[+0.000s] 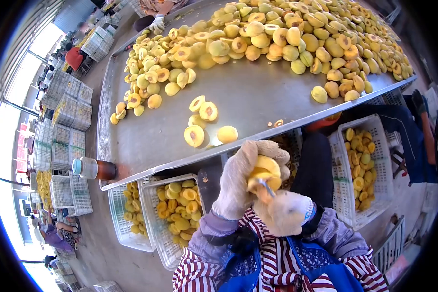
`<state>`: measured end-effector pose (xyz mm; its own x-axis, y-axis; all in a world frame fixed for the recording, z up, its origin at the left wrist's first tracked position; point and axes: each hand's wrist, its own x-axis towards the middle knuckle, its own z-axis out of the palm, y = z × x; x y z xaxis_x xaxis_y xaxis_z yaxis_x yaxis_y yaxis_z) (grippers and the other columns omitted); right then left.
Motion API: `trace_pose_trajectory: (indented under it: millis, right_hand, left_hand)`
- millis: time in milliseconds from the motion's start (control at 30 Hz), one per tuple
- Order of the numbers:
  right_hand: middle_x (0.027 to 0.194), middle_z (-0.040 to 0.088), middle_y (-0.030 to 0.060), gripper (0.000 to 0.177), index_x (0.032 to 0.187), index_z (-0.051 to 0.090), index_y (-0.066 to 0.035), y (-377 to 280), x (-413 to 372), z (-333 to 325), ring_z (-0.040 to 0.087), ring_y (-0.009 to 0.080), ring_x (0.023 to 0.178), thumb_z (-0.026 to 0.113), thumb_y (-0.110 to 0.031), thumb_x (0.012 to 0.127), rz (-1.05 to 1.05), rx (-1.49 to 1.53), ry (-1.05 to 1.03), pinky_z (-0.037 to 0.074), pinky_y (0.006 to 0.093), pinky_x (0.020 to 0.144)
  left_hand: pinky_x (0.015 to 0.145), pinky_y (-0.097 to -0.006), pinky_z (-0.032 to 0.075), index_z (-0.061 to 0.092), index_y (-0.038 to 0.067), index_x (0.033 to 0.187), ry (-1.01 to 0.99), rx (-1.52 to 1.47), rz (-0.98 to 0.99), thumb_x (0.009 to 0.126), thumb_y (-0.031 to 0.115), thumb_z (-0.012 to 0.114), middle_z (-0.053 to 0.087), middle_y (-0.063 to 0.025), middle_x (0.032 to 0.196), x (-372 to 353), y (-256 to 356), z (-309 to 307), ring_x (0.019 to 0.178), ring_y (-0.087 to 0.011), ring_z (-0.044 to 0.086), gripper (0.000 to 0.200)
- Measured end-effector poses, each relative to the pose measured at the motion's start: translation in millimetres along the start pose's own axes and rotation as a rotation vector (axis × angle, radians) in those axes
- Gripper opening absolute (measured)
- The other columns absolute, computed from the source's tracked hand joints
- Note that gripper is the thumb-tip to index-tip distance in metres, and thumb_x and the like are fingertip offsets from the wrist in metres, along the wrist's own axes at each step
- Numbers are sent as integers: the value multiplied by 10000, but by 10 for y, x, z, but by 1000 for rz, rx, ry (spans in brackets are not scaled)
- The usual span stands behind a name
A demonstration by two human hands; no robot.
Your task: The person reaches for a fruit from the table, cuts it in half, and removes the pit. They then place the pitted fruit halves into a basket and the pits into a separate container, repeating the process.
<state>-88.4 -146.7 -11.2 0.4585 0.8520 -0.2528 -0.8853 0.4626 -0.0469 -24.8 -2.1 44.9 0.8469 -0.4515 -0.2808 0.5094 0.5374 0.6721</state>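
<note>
While it sat cupped in the left hand (239,180), the peach (266,170) was held just below the near edge of the table (258,104), in front of the person's chest and over the crates. The gloved fingers of that hand were wrapped round its back and side, clamped on it with the yellow cut face turned toward the right hand (286,212). That hand, gloved too, was closed on a thin metal tool (266,186) whose tip met the fruit's lower middle. Judging by its look, the peach would be light and fairly firm but easily bruised, with wet flesh that slips; the fuzzy skin side gives the better hold, taken in the palm with the fingers spread rather than pinched at the rim. The cloth gloves likely helped the grip. On the table just above lay a few loose halves (199,119), some showing the pit hollow, and farther back a broad heap (277,39) of halves ran along its far side. A bottle (93,169) lay at the table's left corner. Below the edge, white crates (180,214) held more halves, and another crate (357,170) stood to the right beside a seated person's leg (404,131). At the top a co-worker's glove (156,23) rested on the table rim.
</note>
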Motion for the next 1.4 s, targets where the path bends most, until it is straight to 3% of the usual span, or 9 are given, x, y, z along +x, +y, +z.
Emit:
trace_pose_trajectory:
  millis: [300,400,567,900,1000,1133,1267,1333,1400]
  right_hand:
    - [562,513,0,282,948,583,-38,-279,-165,145,447,82,384,698,-291,900,1,-548,123,349,245,338]
    - [536,485,-21,263,879,567,-78,-367,-103,151,421,59,390,686,-311,904,113,-631,274,306,220,344]
    - [566,497,-21,246,859,533,-99,-403,92,365,436,52,417,662,-300,916,155,-823,394,310,204,357]
    - [646,546,-26,300,1066,586,-71,-470,59,328,503,46,491,675,-312,912,6,-918,610,388,208,428]
    - [692,576,-22,329,1083,594,-56,-486,55,284,553,43,558,670,-326,910,-48,-993,640,440,223,505]
    - [785,667,85,395,1080,605,-52,-468,147,134,659,206,658,661,-392,887,-58,-1231,751,514,334,621]
    - [937,692,188,429,1110,619,-90,-440,163,186,674,380,885,639,-449,877,-117,-1425,784,527,423,765]
    - [934,695,178,432,1119,622,-92,-441,137,238,682,358,876,649,-447,876,-136,-1434,786,529,410,761]
    - [942,701,162,460,1147,624,-83,-401,106,215,690,340,866,665,-451,874,-194,-1332,748,530,394,753]
  left_hand:
    - [732,-359,589,625,18,1135,622,436,452,997,430,531,650,-160,1124,-367,175,-1142,913,-240,679,445]
    - [931,-430,492,693,99,1073,1018,2419,613,875,233,686,660,-141,1148,-522,286,-1565,1050,-330,634,239]
    - [908,-380,503,661,132,1121,466,1476,371,830,225,706,641,-74,1209,404,94,-1066,1052,-288,630,309]
    - [875,-458,522,617,190,1203,355,2029,-19,822,410,680,604,-105,1182,1352,192,-1310,1084,-303,605,445]
    - [707,-343,557,544,103,1300,413,598,-106,856,348,703,599,-94,1094,1284,283,-1416,808,-220,645,531]
    - [674,-303,560,472,-10,1354,116,147,112,918,298,667,622,-101,1088,888,196,-1047,789,-205,646,568]
    - [853,-267,532,449,-10,1383,84,1457,540,953,244,638,624,-141,1217,420,60,-567,1010,-202,650,533]
    - [858,-304,550,454,-13,1381,203,402,78,947,396,635,620,-175,1222,393,27,-577,1002,-233,661,623]
    - [819,-352,576,466,3,1372,83,165,93,907,544,608,616,-217,1202,414,-75,-698,942,-274,679,727]
